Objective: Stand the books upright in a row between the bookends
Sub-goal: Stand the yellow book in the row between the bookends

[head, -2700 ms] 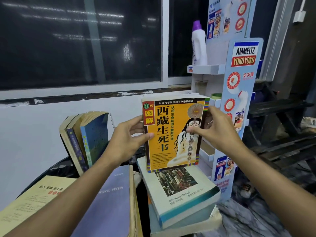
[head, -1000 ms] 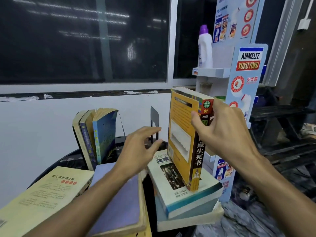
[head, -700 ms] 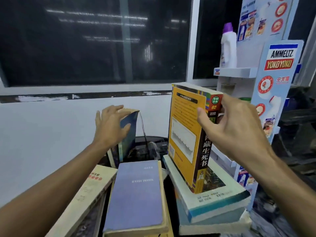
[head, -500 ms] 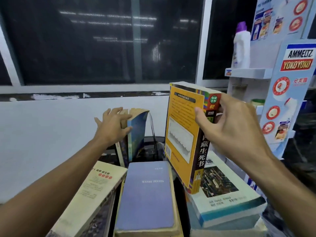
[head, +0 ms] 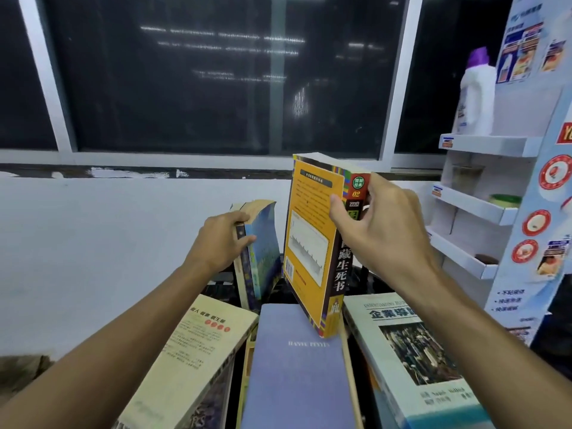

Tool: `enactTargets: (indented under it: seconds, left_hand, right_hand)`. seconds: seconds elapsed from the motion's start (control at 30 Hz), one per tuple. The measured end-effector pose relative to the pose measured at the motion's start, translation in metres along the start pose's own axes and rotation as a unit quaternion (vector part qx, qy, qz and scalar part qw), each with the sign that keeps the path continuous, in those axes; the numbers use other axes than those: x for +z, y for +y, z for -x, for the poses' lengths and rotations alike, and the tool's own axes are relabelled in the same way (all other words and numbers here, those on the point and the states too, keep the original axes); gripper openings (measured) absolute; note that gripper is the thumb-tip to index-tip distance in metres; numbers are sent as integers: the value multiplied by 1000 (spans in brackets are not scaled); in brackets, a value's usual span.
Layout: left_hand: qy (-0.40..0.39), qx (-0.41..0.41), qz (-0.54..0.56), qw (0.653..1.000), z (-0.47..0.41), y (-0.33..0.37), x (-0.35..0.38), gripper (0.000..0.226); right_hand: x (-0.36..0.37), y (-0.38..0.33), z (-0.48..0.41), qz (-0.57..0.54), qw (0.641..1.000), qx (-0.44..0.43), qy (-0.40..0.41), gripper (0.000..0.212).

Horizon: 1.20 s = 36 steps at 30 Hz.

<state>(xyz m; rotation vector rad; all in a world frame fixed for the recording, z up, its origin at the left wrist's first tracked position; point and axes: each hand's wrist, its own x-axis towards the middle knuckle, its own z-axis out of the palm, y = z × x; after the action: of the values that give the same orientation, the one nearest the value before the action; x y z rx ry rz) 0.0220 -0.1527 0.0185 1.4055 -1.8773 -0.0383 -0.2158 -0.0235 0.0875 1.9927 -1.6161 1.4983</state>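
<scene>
Gripping orange book (head: 312,243) upright, right hand (head: 377,230) fingers clamped on spine; left hand (head: 219,239) fingers clasp standing books (head: 258,249).

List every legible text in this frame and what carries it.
"02", "生死书": spine of the orange book.
"企業導": cover of the white book.
Faint, unreadable title: purple book.
Red heading, blurred: cream book.
Cut-off "Y": display stand; its other print too small.
</scene>
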Motion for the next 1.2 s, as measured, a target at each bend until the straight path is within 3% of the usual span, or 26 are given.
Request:
enactTargets:
  seconds: [0.27,0.83,1.2]
  left_hand:
    - [11,-6,38,999,-1,-11,5,52]
    - [26,8,49,998,-1,-11,8,53]
    - [0,13,52,999,-1,-9,5,53]
  right_hand:
    - [49,2,-24,-17,999,14,36,30]
    - [132,15,-47,2,999,-16,37,32]
    - [179,20,-29,-50,997,-22,50,31]
